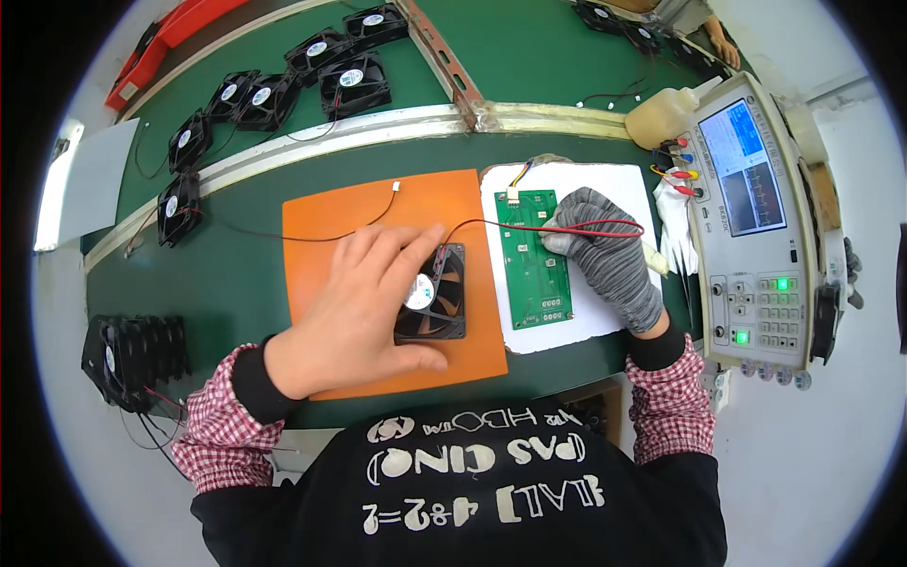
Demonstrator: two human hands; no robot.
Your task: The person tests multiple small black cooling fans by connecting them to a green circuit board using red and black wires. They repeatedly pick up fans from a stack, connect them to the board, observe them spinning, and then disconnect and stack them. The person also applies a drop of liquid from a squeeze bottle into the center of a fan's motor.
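Observation:
A square black cooling fan (453,300) lies on the orange mat in front of me. My left hand (354,307) spans its left side, thumb near the lower edge and fingers at the upper edge, covering part of the fan. A red and black cable (510,225) leads from this fan, loops over my right hand and returns to its fingertips. My right hand (605,253), in a grey striped fingerless glove, pinches the cable's end above the green circuit board (529,283). The fingers hide the plug. The board lies on a white pad (586,331).
A test instrument (756,217) with a lit screen stands at the right, beside a bottle (661,115). Several fans (267,99) line the far left, and a fan stack (137,354) stands near left. A metal rail (444,57) crosses the back. Another person's hand (726,47) shows far right.

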